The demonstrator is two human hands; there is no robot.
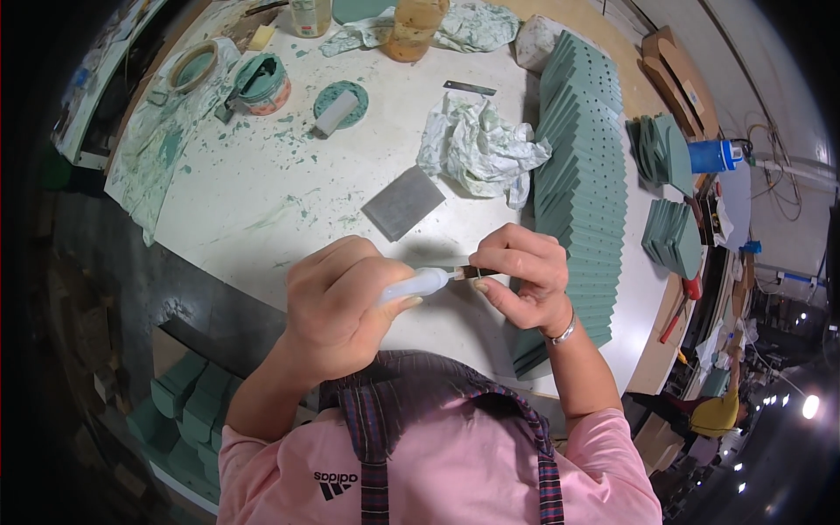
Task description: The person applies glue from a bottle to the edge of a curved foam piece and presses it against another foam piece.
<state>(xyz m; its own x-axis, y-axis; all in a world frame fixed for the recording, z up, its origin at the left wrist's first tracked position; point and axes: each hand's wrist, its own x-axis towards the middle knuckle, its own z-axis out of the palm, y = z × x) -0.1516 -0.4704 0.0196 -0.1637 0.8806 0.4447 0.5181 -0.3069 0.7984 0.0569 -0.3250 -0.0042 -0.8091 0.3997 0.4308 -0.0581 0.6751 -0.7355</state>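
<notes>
One translucent squeeze bottle [422,283], over the table [324,197]'s near side, clasped in left hand [337,302], nozzle [454,275] toward small dark piece [477,272] pinched by right hand [528,278] (over-squeezing, I'd judge, could spill any contents).

Green pieces [582,166] on white table [306,210]

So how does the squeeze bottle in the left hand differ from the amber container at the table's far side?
The squeeze bottle is milky white, while the amber container is yellow-brown. The squeeze bottle is tipped sideways, its narrow tip toward the right hand; the amber container stands upright on the table. The left hand wraps the squeeze bottle; no hand holds the amber container. Both look rounded.
</notes>
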